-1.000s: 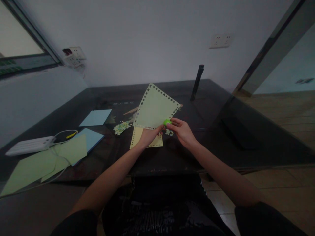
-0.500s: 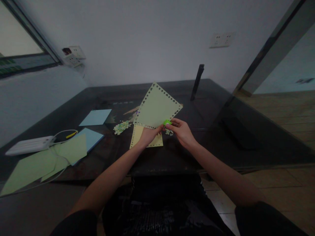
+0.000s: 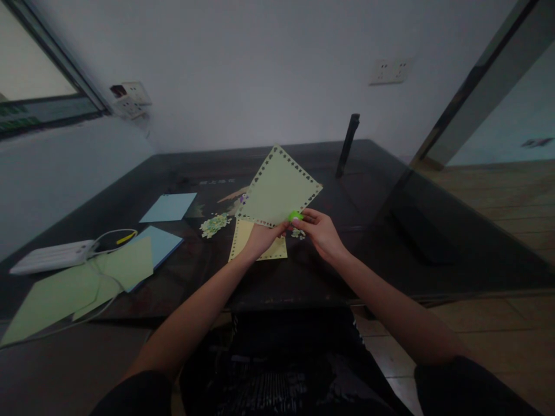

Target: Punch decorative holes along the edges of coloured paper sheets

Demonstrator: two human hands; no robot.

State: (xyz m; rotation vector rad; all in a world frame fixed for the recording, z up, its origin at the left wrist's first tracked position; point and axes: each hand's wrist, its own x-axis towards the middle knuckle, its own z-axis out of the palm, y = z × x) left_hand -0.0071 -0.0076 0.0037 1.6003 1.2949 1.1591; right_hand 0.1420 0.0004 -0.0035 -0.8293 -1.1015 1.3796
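A pale green sheet of paper (image 3: 280, 188) with rows of small shaped holes along its edges is held up above the table. My left hand (image 3: 264, 238) pinches it by its near corner. In my right hand (image 3: 318, 230) is a bright green paper punch (image 3: 295, 216), closed in the fingers at the sheet's lower right edge. Beneath lies a yellow sheet (image 3: 243, 236) with punched edges, partly covered by my left hand and the green sheet. Small punched paper bits (image 3: 298, 233) lie below the punch, and a larger pile of bits (image 3: 214, 225) sits to the left.
On the left lie a light blue sheet (image 3: 169, 207), more green sheets (image 3: 65, 292) over blue paper (image 3: 167, 247), and a white power strip (image 3: 52, 257) with its cable. A black upright object (image 3: 347, 144) stands at the back right of the dark table (image 3: 368, 260). A dark flat object (image 3: 422, 234) lies at right.
The green sheet has shifted very slightly to the right. Both hands stay nearly in place, still on the sheet and the punch.
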